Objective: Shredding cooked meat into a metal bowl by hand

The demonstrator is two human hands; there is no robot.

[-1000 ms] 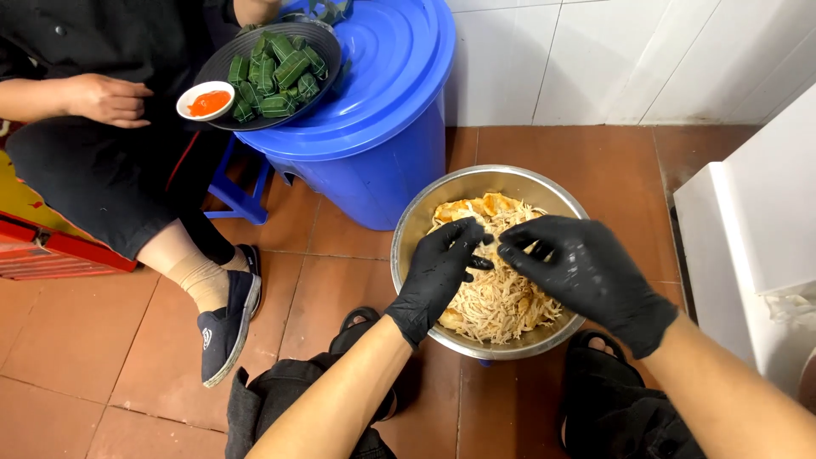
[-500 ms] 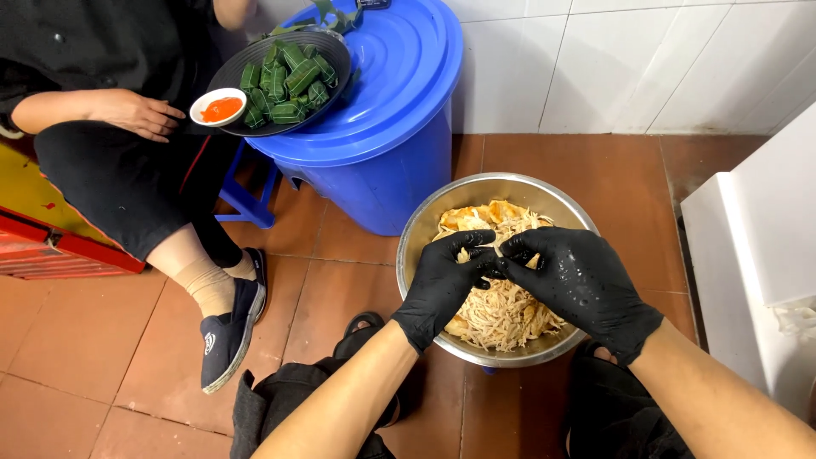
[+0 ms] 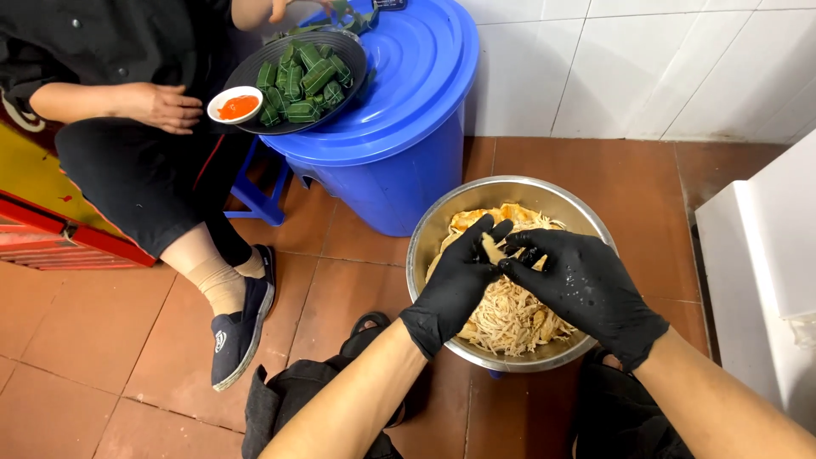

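A steel bowl (image 3: 431,226) sits on the floor between my knees, filled with pale shredded meat (image 3: 514,316). Both hands wear black gloves and hover over the bowl. My left hand (image 3: 459,282) and my right hand (image 3: 580,285) meet at the fingertips and together pinch a pale piece of meat (image 3: 491,248) above the shreds.
A blue lidded barrel (image 3: 399,110) stands behind the bowl, bearing a dark plate (image 3: 350,53) of green leaf-wrapped parcels and a small dish of red sauce (image 3: 235,105). Another person in black sits at left on a blue stool (image 3: 255,197). A white tiled wall and white cabinet (image 3: 769,255) border the right.
My hands have come together from spread over the shreds and now pinch one piece between the fingertips. The view has shifted slightly, so the bowl sits lower right.
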